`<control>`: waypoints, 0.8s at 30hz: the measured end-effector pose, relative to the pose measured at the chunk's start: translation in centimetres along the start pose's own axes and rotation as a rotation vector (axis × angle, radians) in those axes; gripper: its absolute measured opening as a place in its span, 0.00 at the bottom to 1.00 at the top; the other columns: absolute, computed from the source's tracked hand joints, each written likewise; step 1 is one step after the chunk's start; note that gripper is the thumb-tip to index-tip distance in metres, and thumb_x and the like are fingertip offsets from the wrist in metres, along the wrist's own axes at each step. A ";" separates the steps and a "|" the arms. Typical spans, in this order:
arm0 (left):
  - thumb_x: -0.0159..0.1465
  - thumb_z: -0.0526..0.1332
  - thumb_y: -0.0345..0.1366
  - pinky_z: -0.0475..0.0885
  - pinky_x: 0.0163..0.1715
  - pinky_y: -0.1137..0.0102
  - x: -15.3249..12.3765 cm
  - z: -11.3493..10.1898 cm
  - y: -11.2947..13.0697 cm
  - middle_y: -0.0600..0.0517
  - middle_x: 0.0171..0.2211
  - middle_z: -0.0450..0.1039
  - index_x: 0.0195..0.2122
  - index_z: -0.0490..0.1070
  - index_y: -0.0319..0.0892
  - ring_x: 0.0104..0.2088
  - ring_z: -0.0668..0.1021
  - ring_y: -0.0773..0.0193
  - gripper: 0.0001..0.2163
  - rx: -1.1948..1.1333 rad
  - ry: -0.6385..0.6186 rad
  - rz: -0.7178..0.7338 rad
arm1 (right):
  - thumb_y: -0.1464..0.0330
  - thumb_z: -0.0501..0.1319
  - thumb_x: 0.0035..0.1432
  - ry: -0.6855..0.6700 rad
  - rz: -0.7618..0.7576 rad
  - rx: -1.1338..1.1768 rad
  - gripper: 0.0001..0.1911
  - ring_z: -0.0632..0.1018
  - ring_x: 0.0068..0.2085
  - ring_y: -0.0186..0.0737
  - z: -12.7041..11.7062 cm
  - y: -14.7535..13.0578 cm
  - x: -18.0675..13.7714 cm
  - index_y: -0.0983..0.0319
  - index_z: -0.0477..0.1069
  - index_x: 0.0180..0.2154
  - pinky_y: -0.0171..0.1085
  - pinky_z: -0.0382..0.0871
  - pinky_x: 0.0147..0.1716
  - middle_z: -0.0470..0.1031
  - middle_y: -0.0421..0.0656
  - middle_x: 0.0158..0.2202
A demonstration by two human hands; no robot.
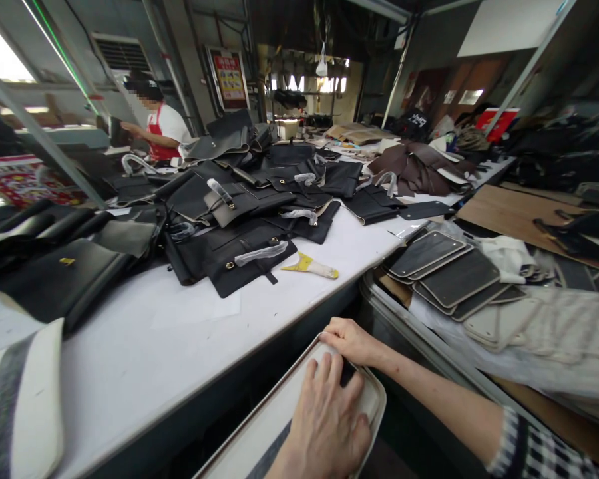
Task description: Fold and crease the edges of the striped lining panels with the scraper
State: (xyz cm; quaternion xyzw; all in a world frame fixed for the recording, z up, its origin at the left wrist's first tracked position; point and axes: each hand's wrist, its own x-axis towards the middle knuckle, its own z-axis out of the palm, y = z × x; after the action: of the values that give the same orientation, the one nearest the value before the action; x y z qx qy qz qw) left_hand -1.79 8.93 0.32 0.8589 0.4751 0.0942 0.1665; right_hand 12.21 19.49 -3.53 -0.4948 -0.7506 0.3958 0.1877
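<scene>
In the head view, the panel (pixel 269 412), white and rimmed, lies tilted below the table (pixel 154 372), near its edge; the right hand (pixel 352 340) pinches its far corner rim; the left hand (pixel 327 409) rests on its face, fingers spread and bent, hiding part of the stripe (pixel 274 451); black bags (pixel 244 249) crowd the table, a yellow tool (pixel 309 265) just beside them; a striped piece (pixel 22 399) lies at left; dark flaps (pixel 454 273) overlap at right; a person in a red apron (pixel 156 133) is beyond the bags.
</scene>
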 end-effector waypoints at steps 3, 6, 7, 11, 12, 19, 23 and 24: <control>0.60 0.60 0.48 0.63 0.55 0.49 -0.1 -0.2 0.0 0.47 0.48 0.67 0.44 0.69 0.48 0.52 0.68 0.48 0.14 -0.017 -0.001 -0.007 | 0.61 0.55 0.65 0.012 0.055 0.096 0.17 0.75 0.36 0.37 -0.4 0.4 -1.5 0.63 0.78 0.36 0.34 0.66 0.36 0.76 0.43 0.36; 0.60 0.61 0.46 0.60 0.59 0.49 -0.2 0.1 -0.1 0.47 0.51 0.67 0.48 0.68 0.49 0.55 0.66 0.47 0.17 -0.043 0.010 -0.009 | 0.59 0.57 0.63 0.050 0.131 0.132 0.17 0.77 0.40 0.40 -0.7 0.8 -4.0 0.63 0.77 0.45 0.35 0.68 0.38 0.77 0.45 0.42; 0.60 0.61 0.46 0.58 0.60 0.49 -0.3 0.2 -0.1 0.47 0.53 0.66 0.51 0.68 0.49 0.57 0.65 0.47 0.19 -0.055 0.012 -0.013 | 0.59 0.58 0.62 0.067 0.154 0.127 0.16 0.77 0.39 0.41 -0.7 0.8 -4.8 0.63 0.78 0.42 0.36 0.68 0.38 0.77 0.45 0.39; 0.60 0.61 0.47 0.54 0.63 0.49 -0.4 0.4 -0.2 0.48 0.56 0.65 0.56 0.64 0.52 0.59 0.64 0.48 0.23 -0.101 0.008 -0.035 | 0.60 0.56 0.64 0.133 0.167 -0.031 0.19 0.73 0.31 0.38 -0.6 0.3 -7.4 0.62 0.73 0.25 0.37 0.61 0.32 0.72 0.41 0.27; 0.60 0.61 0.47 0.54 0.63 0.49 -0.4 0.4 -0.2 0.48 0.56 0.65 0.57 0.64 0.52 0.58 0.65 0.48 0.24 -0.106 0.006 -0.040 | 0.61 0.54 0.65 0.142 0.154 -0.088 0.20 0.72 0.30 0.37 -0.6 0.1 -7.8 0.61 0.70 0.23 0.37 0.60 0.31 0.71 0.41 0.26; 0.62 0.59 0.47 0.54 0.63 0.48 -0.6 0.6 -0.2 0.45 0.57 0.64 0.56 0.66 0.49 0.60 0.62 0.46 0.22 -0.084 0.008 -0.034 | 0.64 0.51 0.68 0.217 0.091 -0.165 0.22 0.71 0.28 0.36 -0.1 0.0 -8.1 0.61 0.63 0.21 0.37 0.58 0.31 0.69 0.41 0.24; 0.61 0.59 0.45 0.53 0.63 0.49 -0.7 0.7 -0.3 0.47 0.58 0.64 0.55 0.66 0.50 0.60 0.62 0.47 0.20 -0.100 0.026 -0.034 | 0.65 0.51 0.68 0.297 0.049 -0.128 0.20 0.71 0.28 0.35 0.4 0.3 -8.1 0.61 0.63 0.22 0.37 0.59 0.31 0.67 0.40 0.24; 0.61 0.59 0.44 0.53 0.63 0.50 -0.7 0.6 -0.4 0.48 0.58 0.64 0.54 0.67 0.50 0.60 0.62 0.48 0.20 -0.111 0.025 -0.030 | 0.65 0.51 0.68 0.319 0.043 -0.127 0.20 0.71 0.28 0.35 0.6 0.4 -8.1 0.61 0.63 0.22 0.37 0.59 0.31 0.67 0.40 0.24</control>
State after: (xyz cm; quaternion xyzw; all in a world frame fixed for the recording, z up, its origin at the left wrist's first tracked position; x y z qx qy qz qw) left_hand -2.26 8.41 -0.37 0.8399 0.4842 0.1284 0.2091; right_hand 15.63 12.09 -3.29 -0.5779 -0.7242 0.2678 0.2643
